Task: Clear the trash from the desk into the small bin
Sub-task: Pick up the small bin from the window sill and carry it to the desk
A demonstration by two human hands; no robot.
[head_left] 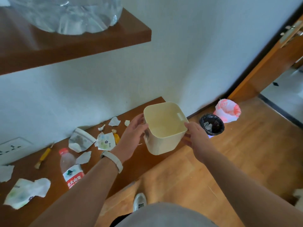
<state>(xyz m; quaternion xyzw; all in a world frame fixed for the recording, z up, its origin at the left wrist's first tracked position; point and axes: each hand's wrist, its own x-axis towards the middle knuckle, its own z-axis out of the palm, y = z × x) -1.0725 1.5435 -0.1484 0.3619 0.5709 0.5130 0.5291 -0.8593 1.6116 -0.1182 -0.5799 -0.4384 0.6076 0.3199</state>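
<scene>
A small cream bin (161, 141), empty inside, is held between both hands over the right end of the brown desk (136, 163). My left hand (131, 138) grips its left wall and my right hand (196, 135) grips its right wall. Trash lies scattered on the desk to the left: a plastic water bottle (70, 167) with a red cap lying on its side, several torn paper scraps (114, 121), a flowered wrapper (105, 141), a grey pouch (80, 141), a crumpled wrapper (26, 190) and a yellow-handled tool (43, 156).
A wall runs behind the desk, with a shelf (73, 45) above holding a large clear water jug (65, 13). On the wooden floor to the right stand a black-lined waste basket (212, 126) and a pink and white bag (227, 110). A door (270, 63) stands open.
</scene>
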